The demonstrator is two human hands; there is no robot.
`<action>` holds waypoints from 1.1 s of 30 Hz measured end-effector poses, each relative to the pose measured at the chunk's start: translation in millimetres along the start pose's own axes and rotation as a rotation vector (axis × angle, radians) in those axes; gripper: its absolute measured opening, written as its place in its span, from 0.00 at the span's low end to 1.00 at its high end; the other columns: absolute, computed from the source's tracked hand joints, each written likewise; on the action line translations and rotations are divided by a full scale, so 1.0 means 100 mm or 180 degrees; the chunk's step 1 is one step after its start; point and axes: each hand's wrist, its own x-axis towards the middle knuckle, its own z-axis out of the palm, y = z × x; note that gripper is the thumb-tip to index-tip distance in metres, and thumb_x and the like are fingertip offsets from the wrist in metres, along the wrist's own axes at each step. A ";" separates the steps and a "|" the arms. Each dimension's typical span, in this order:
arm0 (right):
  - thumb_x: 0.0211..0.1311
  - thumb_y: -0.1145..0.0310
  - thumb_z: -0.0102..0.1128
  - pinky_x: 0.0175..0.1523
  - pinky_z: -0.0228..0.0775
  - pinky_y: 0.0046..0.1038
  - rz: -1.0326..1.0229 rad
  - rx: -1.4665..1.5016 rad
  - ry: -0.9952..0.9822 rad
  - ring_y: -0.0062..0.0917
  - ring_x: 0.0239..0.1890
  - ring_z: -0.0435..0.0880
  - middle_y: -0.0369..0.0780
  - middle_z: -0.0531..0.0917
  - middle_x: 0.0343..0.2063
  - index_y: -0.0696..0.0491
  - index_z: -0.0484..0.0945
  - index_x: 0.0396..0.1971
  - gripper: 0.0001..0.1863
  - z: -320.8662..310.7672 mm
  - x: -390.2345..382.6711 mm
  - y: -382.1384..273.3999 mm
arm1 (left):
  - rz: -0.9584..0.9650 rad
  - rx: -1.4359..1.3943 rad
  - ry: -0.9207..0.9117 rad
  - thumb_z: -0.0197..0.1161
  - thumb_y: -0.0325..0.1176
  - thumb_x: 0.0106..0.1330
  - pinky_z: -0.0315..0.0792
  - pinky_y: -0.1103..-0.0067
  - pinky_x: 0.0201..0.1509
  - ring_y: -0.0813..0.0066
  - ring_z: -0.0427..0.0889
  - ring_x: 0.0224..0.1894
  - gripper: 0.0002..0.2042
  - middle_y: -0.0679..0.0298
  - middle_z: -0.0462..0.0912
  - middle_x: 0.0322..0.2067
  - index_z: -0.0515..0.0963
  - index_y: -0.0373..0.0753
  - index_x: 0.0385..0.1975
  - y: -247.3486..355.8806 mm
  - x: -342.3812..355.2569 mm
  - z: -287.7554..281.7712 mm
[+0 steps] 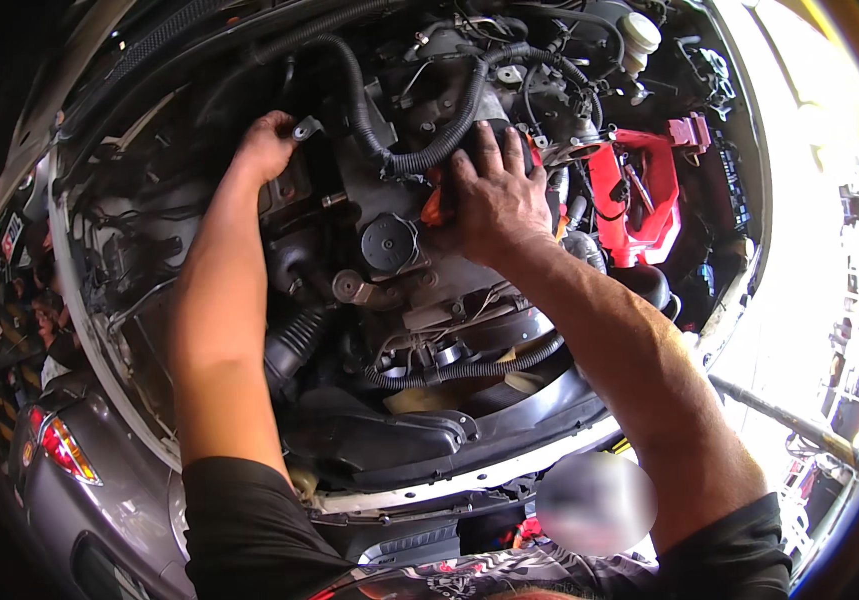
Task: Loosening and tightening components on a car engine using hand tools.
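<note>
My left hand (267, 148) reaches down at the left side of the engine, its fingers curled and partly hidden. Beside its fingertips is a small metal piece with a round end (306, 128); whether I grip it, I cannot tell. My right hand (504, 200) lies with its fingers spread over a dark part on the right of the engine. An orange-red thing (436, 207), perhaps a cloth, shows at the edge of this hand. Between my hands are the black round oil filler cap (389, 244) and a thick corrugated hose (417, 160).
A red plastic piece (664, 205) lies in the bay right of the engine. A white-capped reservoir (639, 38) stands at the far right. Nearer me are the ribbed intake hose (294, 340) and the front crossmember (479, 483). Another car (119, 490) stands at the left.
</note>
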 end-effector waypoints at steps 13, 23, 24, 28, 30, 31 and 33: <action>0.40 0.41 0.80 0.73 0.55 0.64 -0.0034 -0.0084 -0.0018 0.60 0.77 0.51 0.54 0.54 0.77 0.41 0.66 0.69 0.54 0.01 0.02 -0.07 | 0.0210 0.1197 0.0099 0.62 0.29 0.60 0.74 0.63 0.62 0.43 0.78 0.62 0.19 0.40 0.83 0.54 0.82 0.35 0.52 -0.09 0.50 0.10; 0.41 0.42 0.80 0.74 0.54 0.63 -0.0085 -0.0037 -0.0023 0.62 0.77 0.51 0.54 0.54 0.76 0.41 0.65 0.70 0.53 0.01 0.01 -0.11 | 0.0629 0.1100 0.0328 0.63 0.31 0.60 0.77 0.62 0.58 0.45 0.81 0.60 0.18 0.40 0.84 0.50 0.83 0.36 0.51 -0.41 0.65 0.12; 0.41 0.42 0.80 0.73 0.55 0.63 -0.0078 -0.0044 -0.0058 0.62 0.77 0.51 0.54 0.55 0.76 0.41 0.65 0.70 0.53 0.01 0.02 -0.11 | 0.0700 0.1063 0.0449 0.63 0.31 0.60 0.77 0.62 0.58 0.46 0.82 0.59 0.18 0.40 0.84 0.50 0.84 0.37 0.51 -0.42 0.66 0.12; 0.41 0.42 0.80 0.73 0.56 0.63 -0.0087 -0.0018 -0.0002 0.62 0.77 0.52 0.54 0.55 0.76 0.42 0.65 0.70 0.53 0.00 0.01 -0.09 | 0.0615 0.1282 0.0074 0.64 0.31 0.59 0.77 0.63 0.57 0.46 0.83 0.58 0.18 0.40 0.85 0.49 0.85 0.36 0.49 -0.45 0.70 0.05; 0.41 0.41 0.80 0.72 0.57 0.63 -0.0106 -0.0060 -0.0085 0.62 0.77 0.52 0.54 0.55 0.76 0.42 0.65 0.70 0.54 0.00 0.02 -0.08 | 0.0687 0.1087 0.0171 0.65 0.32 0.57 0.77 0.64 0.55 0.47 0.84 0.56 0.18 0.40 0.86 0.47 0.85 0.35 0.48 -0.45 0.68 0.07; 0.41 0.41 0.80 0.72 0.57 0.63 -0.0096 -0.0056 -0.0095 0.62 0.77 0.52 0.54 0.55 0.76 0.42 0.65 0.70 0.54 0.01 0.02 -0.07 | 0.0688 0.1088 0.0156 0.65 0.32 0.57 0.77 0.64 0.55 0.47 0.84 0.56 0.18 0.40 0.86 0.47 0.85 0.35 0.48 -0.44 0.69 0.07; 0.41 0.41 0.80 0.72 0.57 0.63 -0.0131 -0.0054 0.0049 0.62 0.77 0.52 0.54 0.55 0.76 0.42 0.65 0.70 0.55 0.03 0.01 -0.06 | 0.0629 0.0977 0.0086 0.67 0.32 0.56 0.77 0.64 0.53 0.49 0.86 0.54 0.17 0.40 0.86 0.46 0.85 0.35 0.46 -0.43 0.69 0.07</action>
